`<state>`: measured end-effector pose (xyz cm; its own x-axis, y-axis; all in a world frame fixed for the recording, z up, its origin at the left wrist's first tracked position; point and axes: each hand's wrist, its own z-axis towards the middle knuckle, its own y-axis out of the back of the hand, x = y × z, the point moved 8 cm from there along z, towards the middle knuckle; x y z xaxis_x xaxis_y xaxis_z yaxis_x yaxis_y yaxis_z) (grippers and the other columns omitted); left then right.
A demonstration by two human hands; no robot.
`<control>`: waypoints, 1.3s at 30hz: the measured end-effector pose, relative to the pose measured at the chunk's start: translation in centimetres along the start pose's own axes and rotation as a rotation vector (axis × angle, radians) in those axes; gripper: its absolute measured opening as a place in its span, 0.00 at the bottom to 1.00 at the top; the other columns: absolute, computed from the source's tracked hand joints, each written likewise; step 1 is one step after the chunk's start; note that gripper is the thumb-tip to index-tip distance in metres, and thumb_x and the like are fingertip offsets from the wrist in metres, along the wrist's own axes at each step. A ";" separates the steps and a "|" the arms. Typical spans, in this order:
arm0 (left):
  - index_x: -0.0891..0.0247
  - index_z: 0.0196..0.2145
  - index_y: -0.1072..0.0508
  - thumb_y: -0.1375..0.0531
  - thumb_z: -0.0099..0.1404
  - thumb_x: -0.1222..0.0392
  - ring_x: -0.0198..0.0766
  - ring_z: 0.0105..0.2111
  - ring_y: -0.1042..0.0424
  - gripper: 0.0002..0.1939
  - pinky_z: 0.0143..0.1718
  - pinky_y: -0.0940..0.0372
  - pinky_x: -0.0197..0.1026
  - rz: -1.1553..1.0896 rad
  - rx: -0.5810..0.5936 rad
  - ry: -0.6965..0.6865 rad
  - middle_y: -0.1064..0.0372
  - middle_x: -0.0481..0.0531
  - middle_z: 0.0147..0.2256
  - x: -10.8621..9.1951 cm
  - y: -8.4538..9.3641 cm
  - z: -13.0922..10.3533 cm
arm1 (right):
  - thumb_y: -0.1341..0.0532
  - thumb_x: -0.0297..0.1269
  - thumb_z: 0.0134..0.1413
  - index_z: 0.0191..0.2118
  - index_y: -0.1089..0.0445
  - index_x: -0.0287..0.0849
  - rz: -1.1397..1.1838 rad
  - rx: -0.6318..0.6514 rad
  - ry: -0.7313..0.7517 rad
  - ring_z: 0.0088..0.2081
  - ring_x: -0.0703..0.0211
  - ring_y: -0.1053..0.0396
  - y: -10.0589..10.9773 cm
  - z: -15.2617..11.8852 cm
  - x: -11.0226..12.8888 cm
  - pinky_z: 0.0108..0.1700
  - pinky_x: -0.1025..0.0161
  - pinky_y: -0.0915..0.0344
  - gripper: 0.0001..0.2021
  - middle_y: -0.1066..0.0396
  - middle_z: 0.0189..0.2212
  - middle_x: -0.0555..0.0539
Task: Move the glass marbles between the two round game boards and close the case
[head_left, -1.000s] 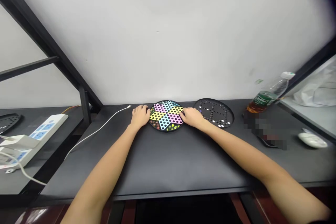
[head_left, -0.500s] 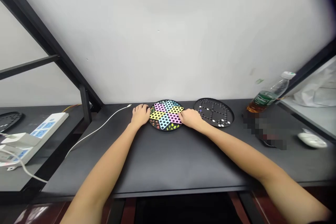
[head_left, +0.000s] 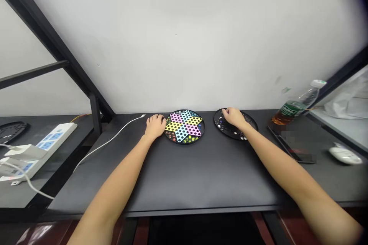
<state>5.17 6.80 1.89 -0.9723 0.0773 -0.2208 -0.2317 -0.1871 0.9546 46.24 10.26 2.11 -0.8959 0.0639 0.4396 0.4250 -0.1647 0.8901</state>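
A round board with a colourful star full of holes lies on the dark table, with coloured pieces around its rim. My left hand rests palm down at the board's left edge, its fingers slightly spread and nothing in it. Over the round black tray to the right is my right hand, its fingers pressed together. Whatever they may hold is too small to make out. Several white pieces and a dark blue one show in that tray.
A bottle of brown drink leans at the back right. Near it are a blurred dark flat object and a white mouse. At left are a white cable and a power strip.
My right hand has moved right, from the star board's right edge to above the black tray. My left hand stays beside the star board. The view has shifted slightly.
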 end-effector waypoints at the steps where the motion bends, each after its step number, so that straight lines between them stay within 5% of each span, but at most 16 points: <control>1: 0.60 0.52 0.29 0.53 0.72 0.53 0.50 0.58 0.37 0.19 0.61 0.46 0.54 0.000 0.002 0.002 0.32 0.59 0.55 0.0 0.0 0.0 | 0.45 0.45 0.64 0.28 0.34 0.42 -0.084 -0.014 0.003 0.31 0.54 0.33 -0.1 0.4 -0.8 0.35 0.62 0.40 0.16 0.31 0.26 0.44; 6: 0.61 0.52 0.29 0.53 0.72 0.53 0.50 0.58 0.37 0.20 0.62 0.46 0.54 0.000 0.001 -0.001 0.32 0.59 0.55 0.0 -0.1 0.0 | 0.42 0.41 0.64 0.44 0.31 0.37 -0.226 -0.058 0.078 0.43 0.49 0.30 -0.8 1.7 -1.7 0.46 0.58 0.37 0.11 0.29 0.42 0.36; 11: 0.60 0.53 0.30 0.54 0.72 0.53 0.51 0.58 0.37 0.20 0.62 0.46 0.55 0.006 -0.004 0.002 0.32 0.59 0.55 0.1 -0.2 0.1 | 0.41 0.40 0.63 0.51 0.32 0.34 -0.216 -0.126 0.092 0.50 0.45 0.32 1.0 1.3 -0.5 0.52 0.55 0.38 0.16 0.32 0.49 0.32; 14: 0.59 0.53 0.29 0.53 0.72 0.53 0.51 0.58 0.37 0.20 0.62 0.46 0.54 0.007 -0.004 0.000 0.32 0.59 0.55 0.1 -0.2 0.1 | 0.42 0.40 0.64 0.47 0.29 0.35 -0.160 -0.031 0.198 0.47 0.47 0.30 0.9 -0.5 3.0 0.50 0.57 0.37 0.13 0.29 0.45 0.35; 17: 0.58 0.52 0.29 0.53 0.72 0.53 0.51 0.58 0.37 0.19 0.61 0.46 0.55 0.006 0.000 0.000 0.32 0.59 0.55 0.0 -0.1 0.0 | 0.41 0.41 0.63 0.43 0.26 0.39 -0.052 0.235 0.483 0.43 0.53 0.28 -1.5 -4.2 9.1 0.48 0.61 0.36 0.11 0.26 0.41 0.41; 21: 0.59 0.52 0.29 0.53 0.72 0.53 0.50 0.58 0.37 0.19 0.62 0.46 0.54 0.003 0.002 0.005 0.32 0.59 0.56 0.0 -0.1 0.0 | 0.40 0.37 0.62 0.47 0.27 0.38 -0.164 0.276 0.582 0.45 0.52 0.28 -3.5 -7.9 13.9 0.49 0.62 0.37 0.11 0.28 0.46 0.38; 35: 0.60 0.52 0.29 0.54 0.72 0.53 0.50 0.58 0.37 0.19 0.62 0.46 0.55 0.015 0.002 -0.006 0.32 0.59 0.55 0.0 -0.2 0.0 | 0.41 0.30 0.59 0.43 0.22 0.40 -0.156 0.302 0.449 0.45 0.51 0.26 -4.1 -7.7 13.8 0.46 0.64 0.36 0.10 0.22 0.42 0.42; 39: 0.59 0.52 0.29 0.54 0.72 0.53 0.50 0.58 0.37 0.19 0.61 0.46 0.55 0.013 0.001 -0.004 0.33 0.59 0.56 -0.1 -0.1 -0.1 | 0.39 0.31 0.59 0.42 0.22 0.40 -0.031 0.221 0.439 0.45 0.53 0.25 -2.5 -7.0 13.7 0.49 0.63 0.35 0.09 0.21 0.42 0.43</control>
<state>5.26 6.77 1.76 -0.9751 0.0787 -0.2073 -0.2187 -0.1869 0.9577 31.98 4.70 5.06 -0.8582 -0.3630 0.3630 0.3723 0.0466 0.9269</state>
